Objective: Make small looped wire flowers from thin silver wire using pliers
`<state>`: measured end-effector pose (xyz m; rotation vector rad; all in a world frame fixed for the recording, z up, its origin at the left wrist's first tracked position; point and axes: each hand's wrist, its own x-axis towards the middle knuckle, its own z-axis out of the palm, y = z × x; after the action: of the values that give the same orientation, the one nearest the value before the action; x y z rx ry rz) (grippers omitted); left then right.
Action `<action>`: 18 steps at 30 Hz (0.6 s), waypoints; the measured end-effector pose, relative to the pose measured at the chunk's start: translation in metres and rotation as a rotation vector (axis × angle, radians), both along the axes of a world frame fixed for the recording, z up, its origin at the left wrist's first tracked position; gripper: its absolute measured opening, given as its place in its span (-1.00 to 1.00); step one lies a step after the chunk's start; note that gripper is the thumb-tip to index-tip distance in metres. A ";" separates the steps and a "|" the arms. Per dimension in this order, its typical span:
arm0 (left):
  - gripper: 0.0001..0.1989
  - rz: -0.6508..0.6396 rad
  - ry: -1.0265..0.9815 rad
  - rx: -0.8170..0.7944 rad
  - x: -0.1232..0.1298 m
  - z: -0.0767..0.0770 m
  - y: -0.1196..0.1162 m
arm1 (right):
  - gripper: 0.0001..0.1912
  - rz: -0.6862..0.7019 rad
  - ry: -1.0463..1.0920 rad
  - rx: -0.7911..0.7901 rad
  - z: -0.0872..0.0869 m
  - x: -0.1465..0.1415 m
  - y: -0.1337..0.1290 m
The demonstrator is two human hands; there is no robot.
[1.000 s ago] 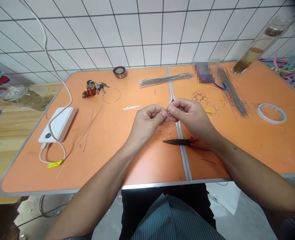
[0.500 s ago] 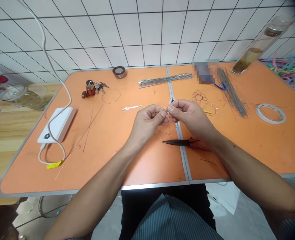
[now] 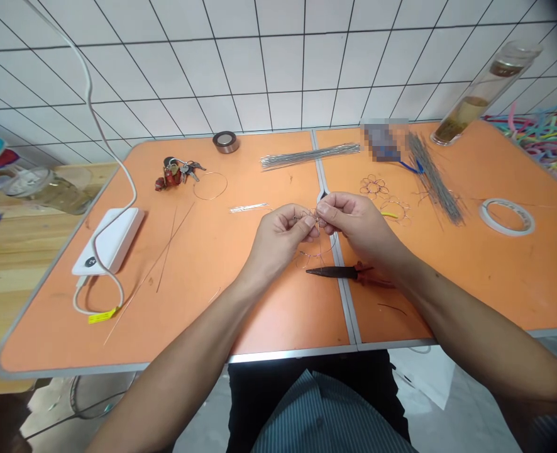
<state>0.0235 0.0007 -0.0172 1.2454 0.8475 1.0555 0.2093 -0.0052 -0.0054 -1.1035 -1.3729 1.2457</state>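
Note:
Over the middle of the orange table [image 3: 278, 321], my left hand [image 3: 285, 233] and my right hand [image 3: 351, 217] meet fingertip to fingertip. Both are closed in a pinch on a thin wire ring [image 3: 312, 254] with small loops, which hangs below the fingers. The exact spot where each hand grips the wire is mostly hidden by the fingertips. Just below lie pliers [image 3: 332, 272] with dark jaws and red handles, partly behind my right forearm. Beyond my right hand are a flower-shaped wire piece [image 3: 374, 186] and another looped wire ring [image 3: 396, 211].
Wire bundles [image 3: 311, 156] [image 3: 434, 179] lie at the back and right. A white tape roll [image 3: 507, 217], a tilted glass bottle [image 3: 483, 94], a dark tape roll [image 3: 225, 142], keys [image 3: 179, 173] and a cabled white power bank [image 3: 109, 242] surround the hands. Loose wires [image 3: 158, 258] lie left.
The camera view has tilted slightly, shifting everything a little downward. Both hands keep their pinch on the wire ring, with only tiny finger movement.

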 end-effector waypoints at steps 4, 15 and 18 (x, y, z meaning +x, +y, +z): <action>-0.69 -0.004 -0.008 -0.013 0.001 0.000 0.000 | -0.55 -0.008 -0.039 0.011 0.002 0.000 -0.001; -0.77 0.057 -0.012 -0.047 -0.001 0.000 0.001 | -0.59 -0.061 -0.059 -0.006 0.004 0.001 -0.002; -0.79 0.072 -0.013 -0.055 -0.001 0.001 0.001 | -0.64 -0.080 -0.066 -0.003 0.005 0.001 -0.003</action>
<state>0.0222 0.0019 -0.0162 1.1679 0.9111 1.0902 0.2104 -0.0078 0.0000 -1.1993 -1.3628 1.1628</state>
